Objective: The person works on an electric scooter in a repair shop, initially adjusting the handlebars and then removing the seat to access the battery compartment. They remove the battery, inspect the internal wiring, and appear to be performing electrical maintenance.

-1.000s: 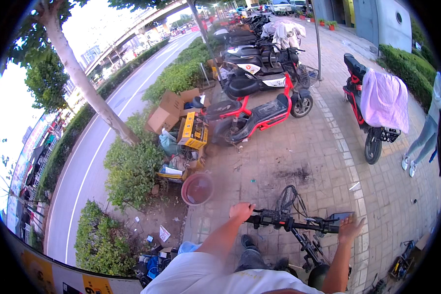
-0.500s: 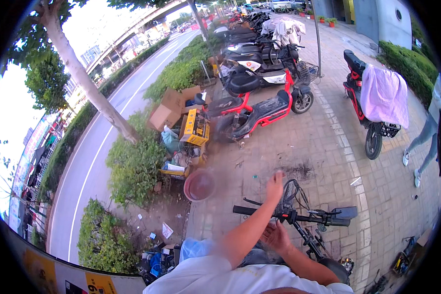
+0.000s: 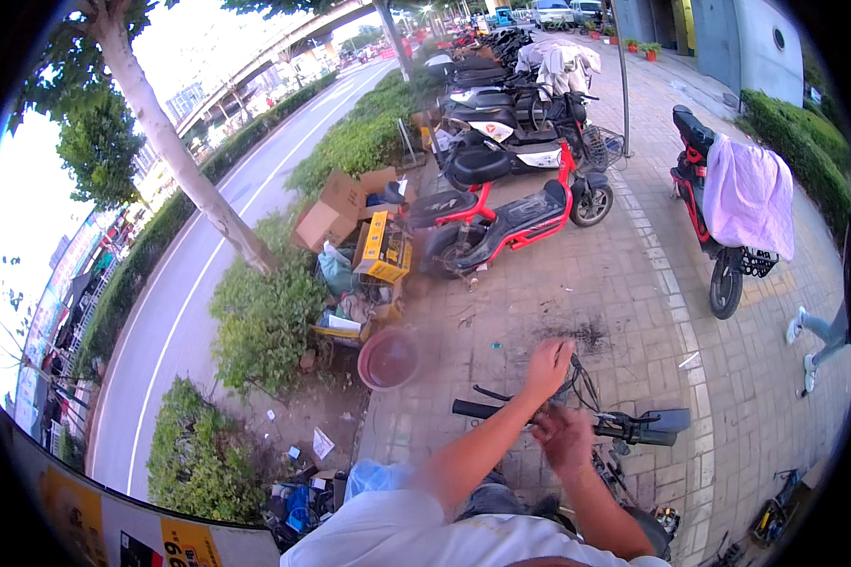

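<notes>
Grips on both handlebar ends, front cables exposed; left hand near cables, right hand half-curled mid-bar, can't tell if either's holding.

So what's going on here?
Someone has both bare hands near the middle of a two-wheeler's handlebar. The left hand reaches over it beside the cables; the right hand is nearer the body. Neither is on the left grip or right grip. Whether the fingers hold anything is unclear.
</notes>
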The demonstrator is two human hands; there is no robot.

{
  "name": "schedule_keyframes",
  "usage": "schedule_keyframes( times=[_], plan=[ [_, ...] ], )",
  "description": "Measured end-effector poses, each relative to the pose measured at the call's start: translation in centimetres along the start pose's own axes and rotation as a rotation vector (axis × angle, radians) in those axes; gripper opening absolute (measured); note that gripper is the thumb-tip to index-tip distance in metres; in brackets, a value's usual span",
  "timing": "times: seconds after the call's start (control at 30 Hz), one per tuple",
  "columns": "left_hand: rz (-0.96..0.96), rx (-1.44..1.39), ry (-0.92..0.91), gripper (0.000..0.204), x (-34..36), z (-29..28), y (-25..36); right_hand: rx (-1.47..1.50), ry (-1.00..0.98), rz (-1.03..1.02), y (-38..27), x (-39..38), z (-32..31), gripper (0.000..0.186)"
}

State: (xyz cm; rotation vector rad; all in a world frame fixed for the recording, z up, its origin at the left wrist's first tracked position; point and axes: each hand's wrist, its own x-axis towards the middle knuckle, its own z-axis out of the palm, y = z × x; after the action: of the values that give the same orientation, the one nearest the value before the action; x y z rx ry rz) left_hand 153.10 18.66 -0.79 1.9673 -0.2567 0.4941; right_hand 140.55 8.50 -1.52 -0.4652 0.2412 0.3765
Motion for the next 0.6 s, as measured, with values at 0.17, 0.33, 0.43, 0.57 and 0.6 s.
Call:
schedule_keyframes(
  times=[0.17, 0.33, 0.43, 0.57, 0.6],
  plan=[
    [-0.136, 0.282, -0.236, 0.034, -4.1, -5.2, -6.2, -0.373, 0.191, -0.341, -9.0, 2.2, -8.8, 0.039],
    [-0.216, 0.822, -0.505, 0.037, -8.6, -10.4, -14.5, -1.747, 0.395, -0.463, -15.6, 3.5, -15.1, 0.034],
    [-0.300, 0.846, -0.591, 0.035, -9.7, -10.4, -15.3, -2.098, 0.474, -0.334, -15.7, 4.1, -19.0, 0.038],
    [-0.317, 0.868, -0.730, 0.041, -8.7, -10.3, -13.9, -2.238, 0.409, -0.106, -15.9, 4.2, -21.0, 0.037],
    [-0.312, 0.884, -0.790, 0.042, -7.8, -10.6, -13.2, -2.295, 0.281, -0.011, -16.8, 3.9, -20.7, 0.037]
  ],
)
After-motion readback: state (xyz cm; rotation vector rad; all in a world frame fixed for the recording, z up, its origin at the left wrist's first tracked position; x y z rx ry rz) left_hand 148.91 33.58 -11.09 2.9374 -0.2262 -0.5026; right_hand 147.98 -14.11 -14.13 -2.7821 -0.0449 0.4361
